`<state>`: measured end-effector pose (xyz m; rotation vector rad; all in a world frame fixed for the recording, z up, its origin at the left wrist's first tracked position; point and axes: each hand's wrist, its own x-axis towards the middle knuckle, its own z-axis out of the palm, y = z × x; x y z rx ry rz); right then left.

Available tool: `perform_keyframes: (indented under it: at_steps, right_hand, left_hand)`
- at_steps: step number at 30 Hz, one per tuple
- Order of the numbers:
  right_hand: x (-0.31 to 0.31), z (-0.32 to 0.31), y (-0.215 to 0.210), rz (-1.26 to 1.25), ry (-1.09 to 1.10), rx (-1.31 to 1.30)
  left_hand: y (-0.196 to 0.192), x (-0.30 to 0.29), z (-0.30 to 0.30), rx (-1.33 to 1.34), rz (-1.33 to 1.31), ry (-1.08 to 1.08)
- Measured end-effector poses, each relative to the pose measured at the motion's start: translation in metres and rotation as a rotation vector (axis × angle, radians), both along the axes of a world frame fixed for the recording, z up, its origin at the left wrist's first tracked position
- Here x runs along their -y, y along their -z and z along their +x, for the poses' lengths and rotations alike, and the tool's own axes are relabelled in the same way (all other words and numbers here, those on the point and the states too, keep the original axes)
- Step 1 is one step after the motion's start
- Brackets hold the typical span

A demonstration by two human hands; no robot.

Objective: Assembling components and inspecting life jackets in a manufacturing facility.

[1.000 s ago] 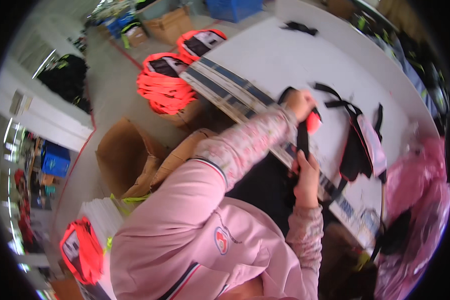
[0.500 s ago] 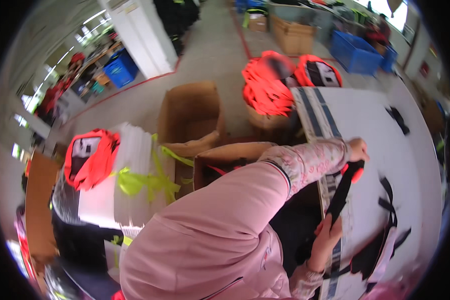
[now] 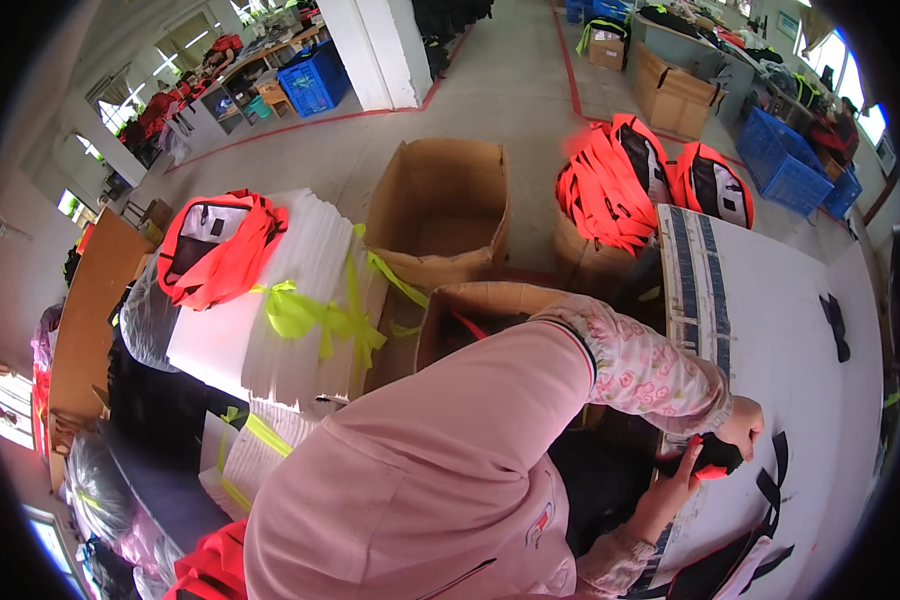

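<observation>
My left hand point(image 3: 742, 425) reaches across to the white tabletop at the right and is closed on one end of a black fabric strap point(image 3: 720, 453) with an orange-red piece on it. Just below and nearer me, my right hand point(image 3: 667, 500) grips the same strap, thumb raised beside the orange-red part. Between the two hands the strap is short and bunched. A black-and-white fabric piece with straps point(image 3: 720, 570) lies on the tabletop close to my right hand. Loose black strap ends point(image 3: 770, 490) stick up beside it.
White table point(image 3: 790, 300) at right, with another black strap point(image 3: 834, 327). Beyond it stand orange-red bags point(image 3: 610, 190). An open carton point(image 3: 440, 200) stands ahead, another point(image 3: 490, 297) nearer. Left, a white sheet stack point(image 3: 300, 290) with yellow-green ties carries an orange-red bag point(image 3: 220, 245).
My hands have come closer together. The strap, stretched long between them before, is now bunched up. My left hand has moved nearer to me, and the whole view has shifted.
</observation>
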<state>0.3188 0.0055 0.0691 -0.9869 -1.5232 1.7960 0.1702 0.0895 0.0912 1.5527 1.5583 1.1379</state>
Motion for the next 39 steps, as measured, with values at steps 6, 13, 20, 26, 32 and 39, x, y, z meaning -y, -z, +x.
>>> perform_keyframes:
  at_steps: [6, 13, 20, 26, 32, 39]
  right_hand:
    - [-0.024, 0.007, 0.010, 0.116, -0.005, 0.179]
    - [-0.035, 0.014, 0.017, 0.288, 0.010, 0.121]
    - [-0.032, 0.012, 0.005, 0.330, -0.056, 0.262]
    - [-0.040, 0.018, -0.019, 0.679, -0.214, 0.623]
    - [-0.038, -0.021, -0.030, 0.989, -0.285, 0.641]
    - [-0.028, 0.003, -0.058, 0.599, 0.040, 0.371]
  left_hand:
    - [-0.007, 0.006, 0.001, -0.093, -0.205, -0.024]
    - [-0.001, 0.013, 0.006, -0.108, -0.027, -0.004]
    - [0.008, 0.007, 0.005, -0.194, -0.075, -0.051]
    - [0.042, -0.024, 0.013, -0.168, -0.156, -0.307]
    - [0.090, -0.055, -0.078, -0.644, 0.191, -0.366]
    - [0.022, -0.061, -0.044, -0.209, 0.137, -0.455]
